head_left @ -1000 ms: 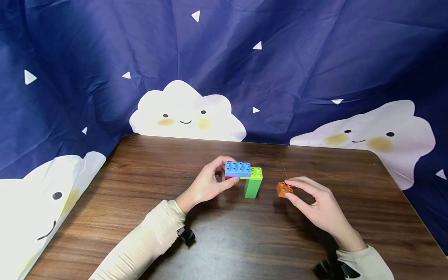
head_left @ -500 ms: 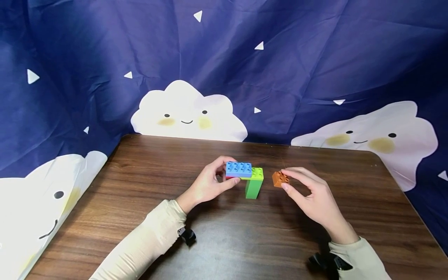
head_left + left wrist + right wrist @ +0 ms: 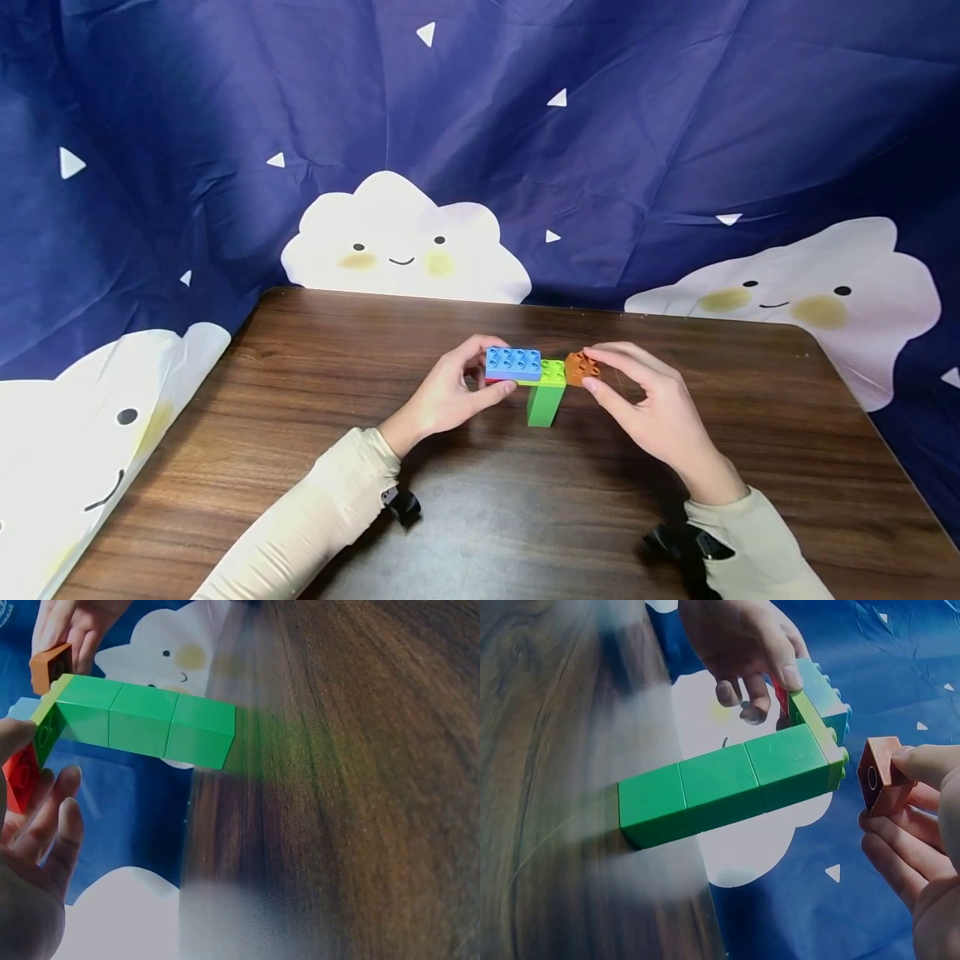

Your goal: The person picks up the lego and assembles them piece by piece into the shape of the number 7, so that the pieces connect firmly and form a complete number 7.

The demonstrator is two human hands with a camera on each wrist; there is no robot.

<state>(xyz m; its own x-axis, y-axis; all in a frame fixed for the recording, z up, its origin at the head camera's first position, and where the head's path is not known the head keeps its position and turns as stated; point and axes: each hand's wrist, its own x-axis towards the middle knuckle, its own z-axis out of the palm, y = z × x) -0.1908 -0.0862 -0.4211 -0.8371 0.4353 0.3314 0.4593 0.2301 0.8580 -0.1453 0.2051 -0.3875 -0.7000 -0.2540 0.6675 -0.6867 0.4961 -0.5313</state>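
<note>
A column of green bricks [image 3: 544,407] stands on the table, capped by a lime plate [image 3: 553,372] that juts out to the left. On the plate's left part sits a blue brick [image 3: 513,363], and a red brick [image 3: 21,780] is under that overhang. My left hand [image 3: 448,393] holds this overhanging end between thumb and fingers. Between thumb and fingers of my right hand [image 3: 660,408] is a small orange brick [image 3: 581,369], studs up. The right wrist view shows the orange brick [image 3: 885,774] slightly apart from the bare lime studs, its hollow underside partly visible.
The brown wooden table [image 3: 337,358] ends at a dark blue cloth [image 3: 600,167] printed with clouds and triangles. Black straps with small cameras are worn at both wrists.
My right hand has carried the orange brick left and upward, close beside the lime plate. My left hand and the brick structure have stayed nearly still.
</note>
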